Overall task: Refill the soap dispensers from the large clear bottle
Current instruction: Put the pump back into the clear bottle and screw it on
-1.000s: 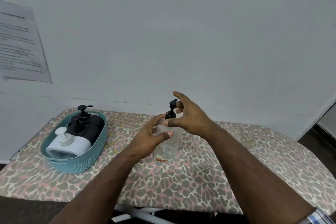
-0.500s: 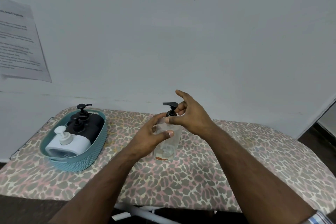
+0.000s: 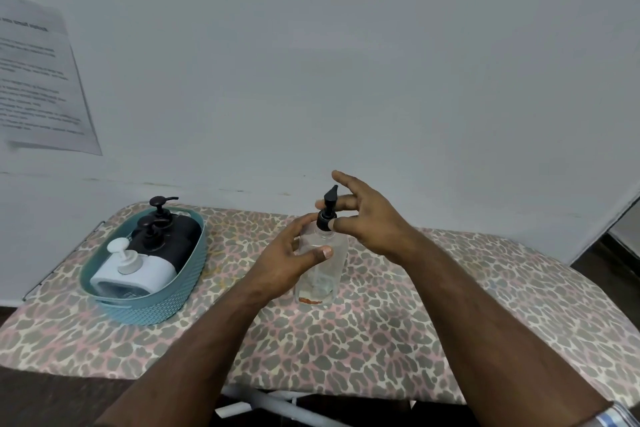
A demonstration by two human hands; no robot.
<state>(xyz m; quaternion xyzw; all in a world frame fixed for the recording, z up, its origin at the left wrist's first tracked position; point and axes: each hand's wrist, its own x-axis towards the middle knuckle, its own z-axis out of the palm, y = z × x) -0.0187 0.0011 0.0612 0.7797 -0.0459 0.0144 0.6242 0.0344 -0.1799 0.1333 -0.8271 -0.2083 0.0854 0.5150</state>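
Since half a second ago the black pump head (image 3: 329, 198) has turned: its spout pointed off to my left then, and now it points away from me, toward the wall (image 3: 346, 62), while both my hands have stayed on the bottle.

From the head camera, my left hand (image 3: 287, 262) is wrapped round the body of the clear bottle (image 3: 323, 270), thumb across the front and fingers curled behind, holding it upright on the leopard-print board (image 3: 381, 340). My right hand (image 3: 367, 222) pinches the black collar (image 3: 325, 220) at the bottle's neck between thumb and a finger, with the index finger lifted and stretched out above the pump head. So both grips are closed on the same bottle, one on its body and one on its pump. The bottle stands near the middle of the board, in front of me, and looks almost empty, with a small reddish mark low on its front.

Well to the left, a teal basket (image 3: 162, 302) sits on the board. In it a white dispenser (image 3: 135, 274) lies nearest me, and two dark dispensers (image 3: 166, 236) with black pumps sit behind it, toward the wall. A printed paper sheet (image 3: 38, 80) is stuck on the wall at far left; its text is too blurred to read. A striped cuff (image 3: 613, 418) shows at my right arm, at the bottom corner.
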